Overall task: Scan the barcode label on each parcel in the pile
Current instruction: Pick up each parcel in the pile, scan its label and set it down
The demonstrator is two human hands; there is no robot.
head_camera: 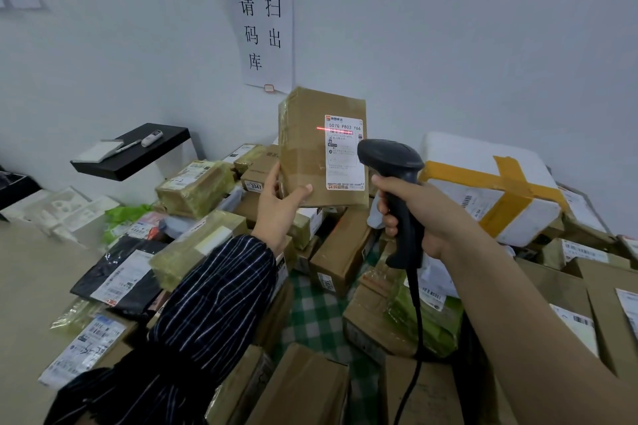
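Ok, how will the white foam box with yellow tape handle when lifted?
The white foam box is probably light for its bulk, being foam. It looks rigid but easily dented. Its width may make gripping awkward.

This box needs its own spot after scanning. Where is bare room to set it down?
The bare beige floor at far left, bordered by the black plastic mailer bag and white foam packing pieces, is widest. A narrow strip of green checked cloth shows between cardboard boxes mid-pile. Around the white foam box with yellow tape it is crowded.
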